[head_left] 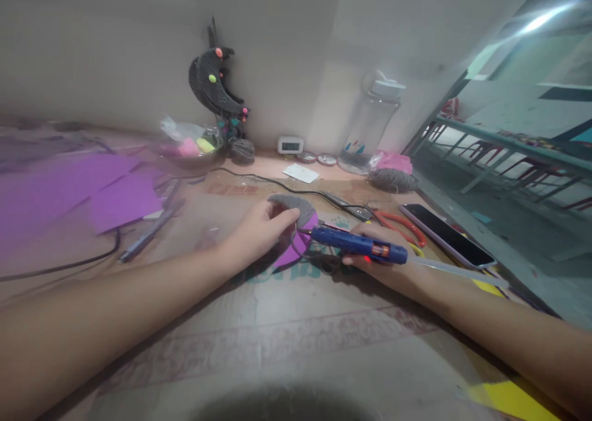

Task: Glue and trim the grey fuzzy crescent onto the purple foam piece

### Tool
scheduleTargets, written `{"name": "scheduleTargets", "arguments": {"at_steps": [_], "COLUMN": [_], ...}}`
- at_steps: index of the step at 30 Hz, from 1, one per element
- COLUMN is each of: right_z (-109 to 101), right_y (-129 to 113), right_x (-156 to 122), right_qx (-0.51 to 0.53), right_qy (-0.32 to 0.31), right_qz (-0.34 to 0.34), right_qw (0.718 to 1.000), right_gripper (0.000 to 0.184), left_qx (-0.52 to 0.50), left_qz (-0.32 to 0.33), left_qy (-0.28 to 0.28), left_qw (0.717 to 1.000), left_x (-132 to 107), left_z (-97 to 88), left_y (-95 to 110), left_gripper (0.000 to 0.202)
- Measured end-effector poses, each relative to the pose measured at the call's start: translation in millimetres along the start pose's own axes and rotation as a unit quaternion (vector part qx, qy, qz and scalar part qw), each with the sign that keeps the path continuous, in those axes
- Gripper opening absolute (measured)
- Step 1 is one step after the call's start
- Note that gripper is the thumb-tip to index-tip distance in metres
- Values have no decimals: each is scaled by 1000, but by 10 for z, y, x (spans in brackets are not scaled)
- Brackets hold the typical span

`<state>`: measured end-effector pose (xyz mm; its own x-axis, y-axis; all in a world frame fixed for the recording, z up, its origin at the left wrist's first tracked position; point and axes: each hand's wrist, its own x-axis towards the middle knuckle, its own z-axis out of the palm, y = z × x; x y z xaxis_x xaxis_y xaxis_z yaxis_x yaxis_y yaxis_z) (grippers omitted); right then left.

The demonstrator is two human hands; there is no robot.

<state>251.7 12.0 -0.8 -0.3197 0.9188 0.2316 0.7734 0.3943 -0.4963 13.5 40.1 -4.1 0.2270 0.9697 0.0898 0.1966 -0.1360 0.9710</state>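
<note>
My left hand [261, 230] grips a crescent shape [303, 239] of purple card whose upper part is wrapped in grey yarn. In my right hand [365, 242] lies a blue glue gun [356, 242] with a red light showing near its grip. Its nozzle points left and meets or nearly meets the purple card beside my left thumb; I cannot tell if they touch. A clear glue stick [462, 271] sticks out of the gun's back end. A loop of grey yarn hangs over the lower part of the crescent.
Purple card sheets [124, 196] and a box cutter [150, 230] lie left. Behind stand a bowl [194, 153], a clock [290, 145], a bottle [370, 125] and a yarn ball [393, 179]. Orange-handled pliers [402, 224] and a phone [446, 235] lie right. A black cord [277, 183] crosses behind my hands.
</note>
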Motion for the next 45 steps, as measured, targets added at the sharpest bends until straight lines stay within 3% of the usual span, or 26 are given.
{"name": "scheduleTargets", "arguments": {"at_steps": [22, 30, 45], "right_z": [3, -17, 36], "right_y": [-33, -73, 72], "right_x": [-10, -31, 16], "right_qx": [-10, -35, -48], "right_qy": [19, 27, 19], "right_qz": [-63, -61, -12], "right_qw": [998, 997, 999], "right_gripper": [26, 24, 35], "left_qx": [-14, -27, -14], "left_qz": [4, -5, -22], "left_qy": [-17, -12, 1], "left_qw": [1000, 1000, 1000], "left_x": [14, 14, -9], "left_z": [4, 8, 25], "left_y": [-29, -38, 26], "left_gripper": [16, 16, 15]}}
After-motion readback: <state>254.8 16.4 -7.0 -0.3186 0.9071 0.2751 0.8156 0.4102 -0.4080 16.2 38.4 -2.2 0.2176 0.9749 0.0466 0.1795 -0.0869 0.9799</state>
